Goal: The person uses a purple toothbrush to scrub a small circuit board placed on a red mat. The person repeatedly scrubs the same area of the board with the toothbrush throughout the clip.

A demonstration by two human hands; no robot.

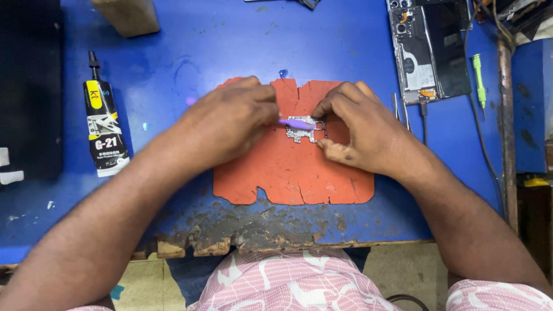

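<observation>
On the worn blue wooden workbench [230,40] lie one torn orange rubber mat [294,173], one small silver circuit board [302,130] and one black glue tube [103,129]. One opened black phone [429,52] and one green screwdriver [479,78] lie right of the mat.

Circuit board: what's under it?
The small circuit board lies on the orange mat, which sits on the blue table. Fingers of both hands cover the mat at the board's edges.

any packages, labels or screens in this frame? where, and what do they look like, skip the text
Glue tube: left on the blue table, lying lengthwise, black nozzle pointing away; black body, yellow patch, white label.
Opened phone: top right, rectangular, back off, dark and silver internals, orange flex.
No lit screens or signs.
</observation>
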